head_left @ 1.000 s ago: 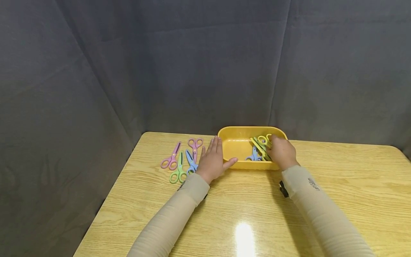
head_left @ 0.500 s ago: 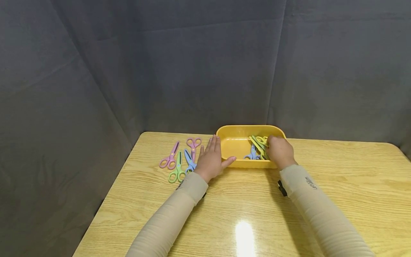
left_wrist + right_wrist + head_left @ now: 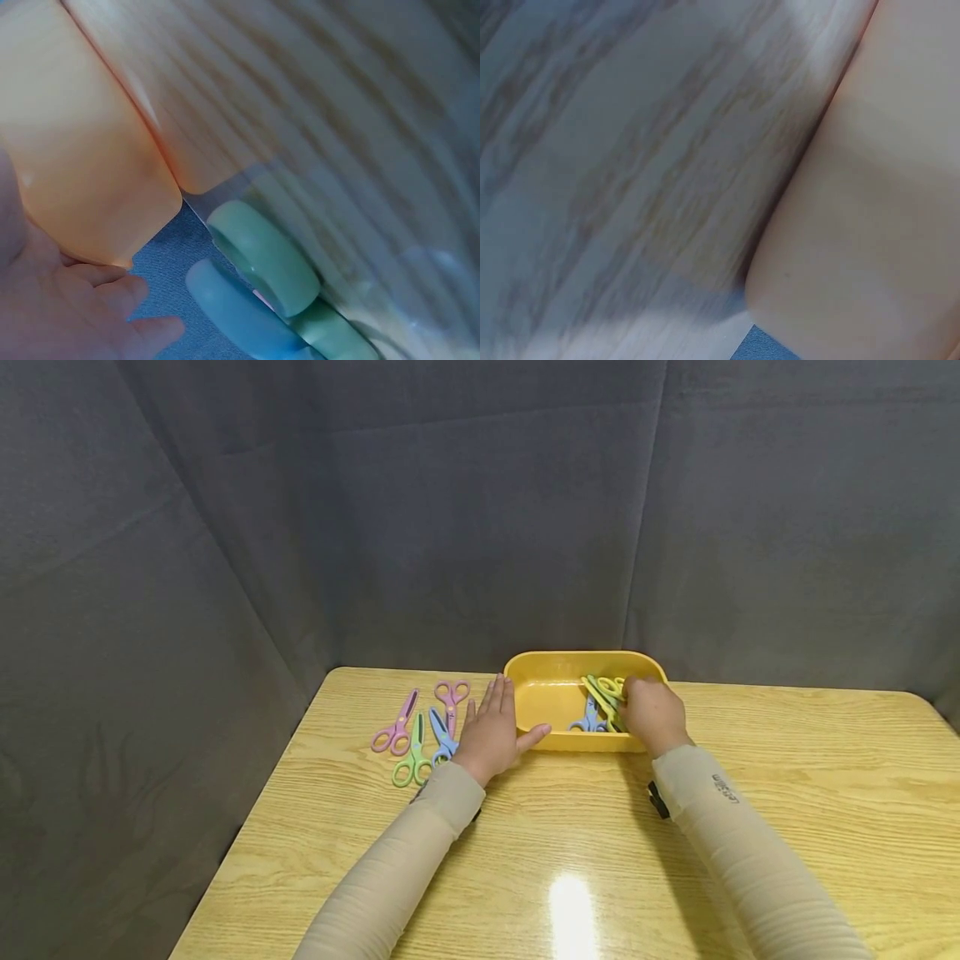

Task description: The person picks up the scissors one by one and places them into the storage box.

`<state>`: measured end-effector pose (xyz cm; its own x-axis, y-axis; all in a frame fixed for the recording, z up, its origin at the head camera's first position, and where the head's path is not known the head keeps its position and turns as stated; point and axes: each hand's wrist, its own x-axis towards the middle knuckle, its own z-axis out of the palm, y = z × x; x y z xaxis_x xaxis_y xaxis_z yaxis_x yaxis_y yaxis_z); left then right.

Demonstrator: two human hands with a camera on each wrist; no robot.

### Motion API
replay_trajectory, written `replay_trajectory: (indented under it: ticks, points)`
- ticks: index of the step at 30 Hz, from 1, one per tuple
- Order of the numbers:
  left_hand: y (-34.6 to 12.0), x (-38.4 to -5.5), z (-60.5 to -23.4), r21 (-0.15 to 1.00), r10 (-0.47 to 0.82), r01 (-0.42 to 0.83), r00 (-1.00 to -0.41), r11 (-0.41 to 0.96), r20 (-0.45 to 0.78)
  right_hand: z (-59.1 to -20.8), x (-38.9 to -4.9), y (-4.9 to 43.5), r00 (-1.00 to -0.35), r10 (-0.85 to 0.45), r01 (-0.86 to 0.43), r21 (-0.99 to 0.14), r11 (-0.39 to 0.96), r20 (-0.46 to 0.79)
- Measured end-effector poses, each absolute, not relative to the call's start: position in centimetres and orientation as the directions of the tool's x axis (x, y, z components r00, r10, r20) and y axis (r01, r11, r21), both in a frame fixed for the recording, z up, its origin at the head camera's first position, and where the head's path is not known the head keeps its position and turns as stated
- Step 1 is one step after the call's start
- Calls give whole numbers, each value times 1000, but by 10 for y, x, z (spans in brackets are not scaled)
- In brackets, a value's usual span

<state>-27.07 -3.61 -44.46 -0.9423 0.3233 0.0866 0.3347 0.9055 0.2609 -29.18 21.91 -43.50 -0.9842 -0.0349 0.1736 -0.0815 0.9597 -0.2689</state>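
My left hand [image 3: 489,733] lies with straight fingers along the left end of the yellow plastic box [image 3: 551,742], its thumb over the front rim. In the left wrist view its fingers [image 3: 112,292] touch the box wall [image 3: 82,150]. Over the box's right end, my right hand [image 3: 654,714] reaches down inside and grips yellow-handled scissors [image 3: 609,687], its fingertips mostly hidden behind the hand. Blue scissors [image 3: 588,725] and other yellow and green ones lie beside them in the box. The right wrist view shows only the box's outer wall [image 3: 862,217] and the tabletop.
Left of the box, on the wood-grain table [image 3: 570,827], lie pink scissors [image 3: 397,727], a second pink pair [image 3: 452,695], green scissors [image 3: 416,756] and blue scissors [image 3: 442,735], the last partly behind my left hand. A grey curtain [image 3: 465,527] hangs behind the table.
The yellow scissors' handle has tipped lower into the box at my right hand. My left hand keeps its place against the box; the head view has shifted slightly.
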Motion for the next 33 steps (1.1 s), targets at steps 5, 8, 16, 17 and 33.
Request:
replay_trajectory:
  ticks: [5, 8, 16, 17, 33]
  points:
    - [-36, -271, -444, 260, 320, 330, -944, 908, 79, -434, -292, 218, -987, -30, -71, -267, 961, 156]
    - [-36, -272, -444, 260, 319, 330, -944, 908, 84, -434, -292, 218, -988, -31, -71, -269, 960, 151]
    - [-38, -273, -445, 256, 315, 325, -946, 910, 77, -434, -292, 216, -988, -28, -70, -280, 957, 152]
    - [-38, -273, -446, 260, 314, 324, -946, 910, 79, -434, -292, 216, -988, -25, -69, -284, 956, 154]
    - [-37, -273, -447, 274, 328, 341, -940, 899, 95, -436, -283, 231, -949, -111, -241, -448, 861, 296]
